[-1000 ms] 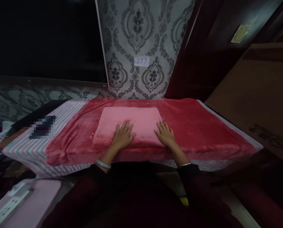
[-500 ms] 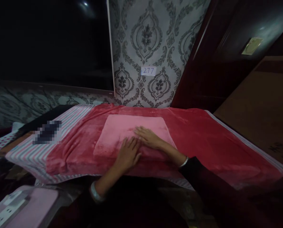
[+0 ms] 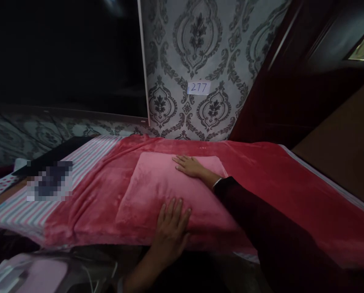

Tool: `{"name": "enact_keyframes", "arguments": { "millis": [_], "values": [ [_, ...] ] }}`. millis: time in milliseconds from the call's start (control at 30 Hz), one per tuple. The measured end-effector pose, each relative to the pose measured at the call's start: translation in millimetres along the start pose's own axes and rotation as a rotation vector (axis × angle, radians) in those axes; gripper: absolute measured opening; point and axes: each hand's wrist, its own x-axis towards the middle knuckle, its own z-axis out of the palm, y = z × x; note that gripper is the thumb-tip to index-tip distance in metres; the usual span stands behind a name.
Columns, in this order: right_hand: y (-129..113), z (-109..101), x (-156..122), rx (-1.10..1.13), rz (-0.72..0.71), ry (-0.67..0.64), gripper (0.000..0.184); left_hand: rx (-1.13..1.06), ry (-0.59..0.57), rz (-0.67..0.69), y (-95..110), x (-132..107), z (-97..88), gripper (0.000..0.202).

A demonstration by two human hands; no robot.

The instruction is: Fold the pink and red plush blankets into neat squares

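Note:
A pink plush cushion or folded cloth [image 3: 151,183] lies flat on a red fleece blanket [image 3: 255,179]; which of the two it is I cannot tell. My right hand [image 3: 188,165] rests open on its far part, fingers pointing left. Near its front edge, my left hand [image 3: 171,228] is open with fingers spread, pointing away from me. Neither hand grips anything. The right forearm in a dark sleeve crosses over the pink piece's right side and hides part of it.
A striped sheet [image 3: 26,211] shows under the blanket at the left, with a blurred dark item [image 3: 52,181] on it. A large screen [image 3: 66,57] hangs behind. At right stands a brown board [image 3: 347,142]. A pink-topped stool-like thing [image 3: 44,272] is at lower left.
My hands, close together before, are now apart: the right at the far part, the left drawn toward the front edge. The view has shifted closer.

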Motion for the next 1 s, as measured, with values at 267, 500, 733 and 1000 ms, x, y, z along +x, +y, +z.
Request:
{"name": "enact_keyframes", "arguments": {
  "millis": [267, 500, 733, 1000],
  "values": [
    [12, 15, 10, 0.054, 0.054, 0.075, 0.058, -0.005, 0.011, -0.012, 2, -3, 6.0, 0.07],
    [2, 1, 5, 0.017, 0.113, 0.033, 0.06, 0.007, -0.033, -0.027, 7, 1, -4.0, 0.068],
    [-66, -13, -17, -0.026, -0.167, 0.068, 0.058, 0.002, 0.006, -0.052, -11, 5, -43.8, 0.055],
    [-111, 15, -5, -0.08, -0.56, -0.017, 0.059, 0.082, -0.027, -0.105, -29, -28, -36.1, 0.07]
  ]
}}
